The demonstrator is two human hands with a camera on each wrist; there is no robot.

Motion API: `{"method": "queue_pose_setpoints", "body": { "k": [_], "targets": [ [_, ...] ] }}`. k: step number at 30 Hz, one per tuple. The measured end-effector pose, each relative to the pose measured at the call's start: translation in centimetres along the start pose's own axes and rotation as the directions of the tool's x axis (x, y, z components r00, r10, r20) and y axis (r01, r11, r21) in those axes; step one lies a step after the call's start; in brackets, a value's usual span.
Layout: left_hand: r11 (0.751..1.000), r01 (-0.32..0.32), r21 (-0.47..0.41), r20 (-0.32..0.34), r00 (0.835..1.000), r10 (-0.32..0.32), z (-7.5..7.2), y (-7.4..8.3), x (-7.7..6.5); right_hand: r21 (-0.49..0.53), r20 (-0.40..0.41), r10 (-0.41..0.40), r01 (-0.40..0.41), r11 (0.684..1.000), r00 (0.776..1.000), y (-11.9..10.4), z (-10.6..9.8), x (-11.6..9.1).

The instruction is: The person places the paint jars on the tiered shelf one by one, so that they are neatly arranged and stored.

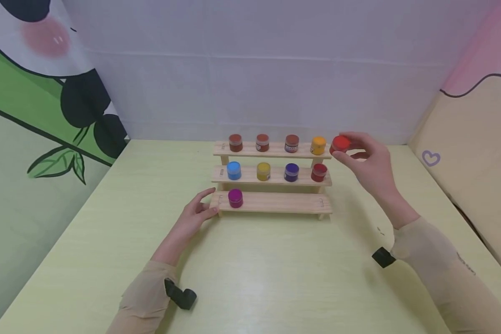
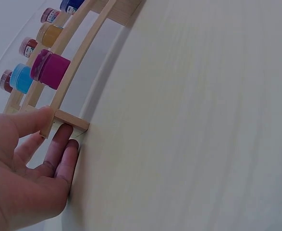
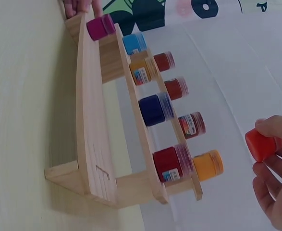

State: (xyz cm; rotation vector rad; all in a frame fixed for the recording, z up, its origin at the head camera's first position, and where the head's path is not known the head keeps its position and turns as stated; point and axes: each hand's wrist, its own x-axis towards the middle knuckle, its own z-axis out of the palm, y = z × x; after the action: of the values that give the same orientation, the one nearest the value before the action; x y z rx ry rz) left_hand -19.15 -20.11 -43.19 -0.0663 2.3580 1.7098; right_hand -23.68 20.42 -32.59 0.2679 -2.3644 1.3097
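A small three-tier wooden rack [image 1: 275, 202] stands on the table with little paint jars on its steps. My right hand [image 1: 369, 162] pinches a bright red paint jar [image 1: 340, 144] between thumb and fingers, just off the right end of the top step, beside an orange jar [image 1: 318, 145]. In the right wrist view this red jar [image 3: 261, 145] is held apart from the rack. My left hand [image 1: 195, 214] grips the left end of the bottom step, thumb [image 2: 37, 120] against the board and fingers curled beneath. Close to it sits a magenta jar [image 1: 235, 198].
Three brownish-red jars, including one at the left [image 1: 235, 143], share the top step with the orange one. On the middle step are blue [image 1: 234, 170], yellow [image 1: 263, 171], dark blue [image 1: 291, 172] and dark red [image 1: 319, 172] jars. Behind the table [image 1: 275, 269] hangs a pale cloth [image 1: 271, 93].
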Motion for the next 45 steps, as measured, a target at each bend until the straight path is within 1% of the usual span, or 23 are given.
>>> {"method": "queue_pose_setpoints", "body": {
  "k": [4,9,16,21,30,38,42,45],
  "targets": [
    [1.000,-0.003,-0.003,0.001,1.000,0.003,0.0,-0.1,0.1,0.037,0.016,-0.048,0.048,0.998,0.999,-1.3,1.0,-0.8],
    [1.000,-0.012,-0.016,0.004,1.000,0.012,-0.1,-0.3,0.3,0.067,0.063,-0.051,0.047,0.997,0.997,-2.2,2.4,-1.9],
    [0.999,-0.022,-0.030,0.005,1.000,0.022,-0.1,-0.4,0.4,0.063,0.147,-0.049,0.040,0.997,0.988,-2.5,3.9,-3.1],
    [0.999,-0.026,-0.037,0.007,1.000,0.027,-0.1,-0.5,0.5,0.051,0.198,-0.068,0.059,0.997,0.978,-2.9,4.8,-3.8],
    [0.999,-0.042,-0.033,0.010,0.999,0.042,0.0,-0.5,0.4,0.114,0.247,-0.158,0.133,0.984,0.956,-2.7,6.9,-5.3],
    [0.999,-0.020,-0.030,-0.003,1.000,0.020,-0.1,-0.5,0.4,0.137,0.311,-0.151,0.113,0.984,0.938,-2.4,8.5,-6.4],
    [1.000,-0.015,-0.021,0.000,1.000,0.015,-0.1,-0.4,0.3,0.122,0.347,-0.154,0.118,0.986,0.925,-2.6,9.2,-6.6],
    [1.000,-0.018,-0.022,0.001,1.000,0.018,0.0,-0.3,0.3,0.108,0.366,-0.142,0.110,0.988,0.920,-2.7,9.5,-6.7]
  ]
}}
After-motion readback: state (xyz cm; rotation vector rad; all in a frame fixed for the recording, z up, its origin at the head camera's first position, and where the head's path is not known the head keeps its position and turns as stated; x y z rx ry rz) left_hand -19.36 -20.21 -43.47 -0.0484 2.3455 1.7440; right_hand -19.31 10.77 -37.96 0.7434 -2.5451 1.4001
